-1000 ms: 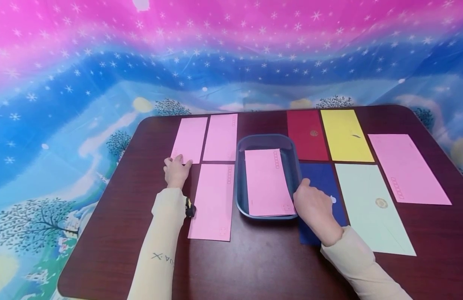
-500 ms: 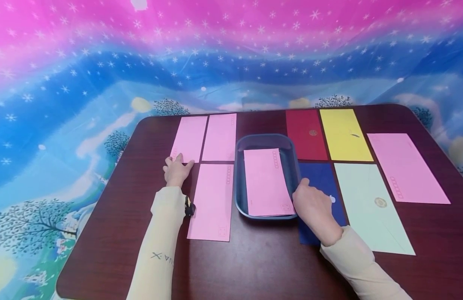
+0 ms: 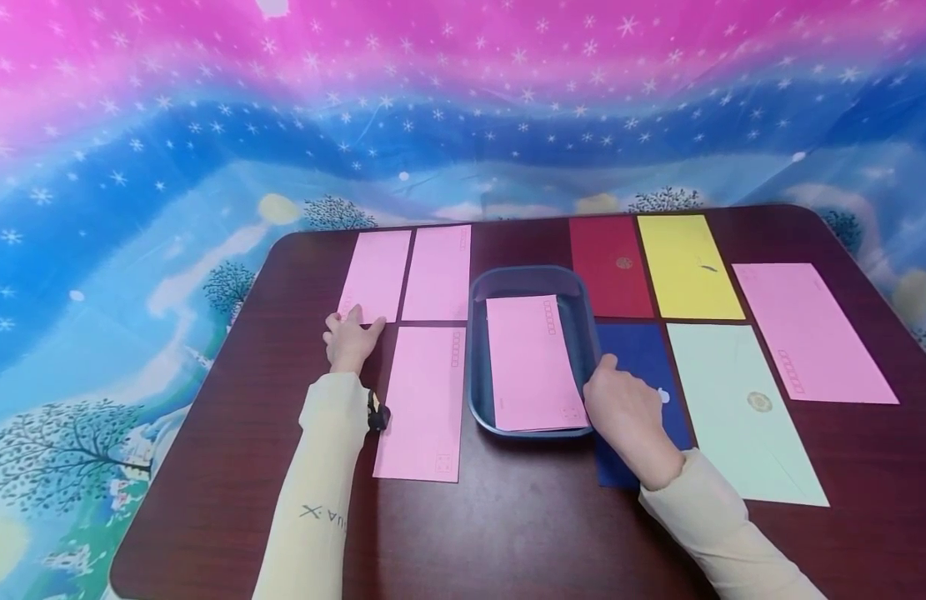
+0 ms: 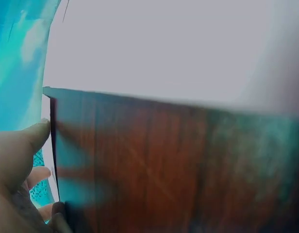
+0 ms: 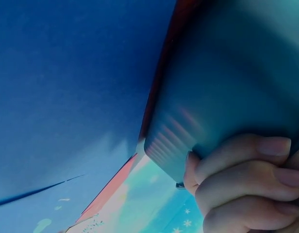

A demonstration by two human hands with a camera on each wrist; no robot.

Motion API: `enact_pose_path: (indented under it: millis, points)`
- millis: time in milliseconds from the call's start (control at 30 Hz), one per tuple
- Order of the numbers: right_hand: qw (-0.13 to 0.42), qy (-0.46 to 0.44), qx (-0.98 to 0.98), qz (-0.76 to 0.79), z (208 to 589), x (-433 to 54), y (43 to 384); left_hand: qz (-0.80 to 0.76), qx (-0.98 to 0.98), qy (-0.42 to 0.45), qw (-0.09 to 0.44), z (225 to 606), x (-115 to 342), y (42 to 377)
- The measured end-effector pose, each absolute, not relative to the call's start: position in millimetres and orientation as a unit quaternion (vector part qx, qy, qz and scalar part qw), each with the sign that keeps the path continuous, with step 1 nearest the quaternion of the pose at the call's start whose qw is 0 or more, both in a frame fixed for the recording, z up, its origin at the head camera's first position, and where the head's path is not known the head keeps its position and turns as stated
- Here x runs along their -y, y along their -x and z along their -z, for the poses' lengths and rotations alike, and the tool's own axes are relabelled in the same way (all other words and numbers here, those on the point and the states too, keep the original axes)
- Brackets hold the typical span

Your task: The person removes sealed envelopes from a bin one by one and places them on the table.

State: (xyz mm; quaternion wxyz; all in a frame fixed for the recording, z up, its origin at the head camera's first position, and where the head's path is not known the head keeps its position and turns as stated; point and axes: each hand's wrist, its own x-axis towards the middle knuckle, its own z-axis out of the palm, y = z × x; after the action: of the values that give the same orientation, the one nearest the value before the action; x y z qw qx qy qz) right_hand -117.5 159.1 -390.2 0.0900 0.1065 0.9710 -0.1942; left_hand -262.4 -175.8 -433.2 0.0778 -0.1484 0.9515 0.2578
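Observation:
My left hand (image 3: 352, 342) rests with spread fingers at the near edge of a pink envelope (image 3: 376, 271) lying flat at the far left. In the left wrist view, the thumb (image 4: 30, 136) and fingers show at the left side, beside the envelope's edge. Curled fingers of my right hand (image 3: 623, 412) grip the right rim of a dark blue-grey tray (image 3: 479, 367). Those fingers (image 5: 246, 162) show below the tray's wall in the right wrist view. Inside the tray lies another pink envelope (image 3: 533, 367), its lower right corner over the rim; whether more lie beneath is hidden.
Two pink envelopes (image 3: 437, 271) (image 3: 425, 417) lie left of the tray. To its right are red (image 3: 608, 267), yellow (image 3: 688, 267), dark blue (image 3: 631, 354), pale green (image 3: 740, 417) and pink (image 3: 815, 329) envelopes. The blue one is partly under my right arm. A patterned cloth (image 3: 470, 108) hangs behind the table.

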Motion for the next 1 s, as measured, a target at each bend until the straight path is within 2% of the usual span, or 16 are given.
enact_pose_path:
  millis: [133,267,400,567,733,1000]
  points:
    - [0.085,-0.102,-0.972,0.195,390,-158,118,-0.307,-0.935,0.169,0.048,432,178,261]
    - [0.088,-0.101,-0.971,0.197,390,-158,118,-0.360,-0.911,0.202,-0.004,429,176,259]
    - [0.094,-0.107,-0.970,0.196,390,-159,118,-0.373,-0.909,0.181,-0.040,420,163,257]
    - [0.098,-0.106,-0.971,0.190,389,-158,119,-0.356,-0.928,0.093,-0.051,399,128,241]
    - [0.096,-0.103,-0.973,0.184,389,-158,119,-0.319,-0.946,-0.023,-0.059,378,80,209]
    - [0.093,-0.101,-0.973,0.185,389,-158,119,-0.121,-0.970,-0.189,-0.088,374,28,158]
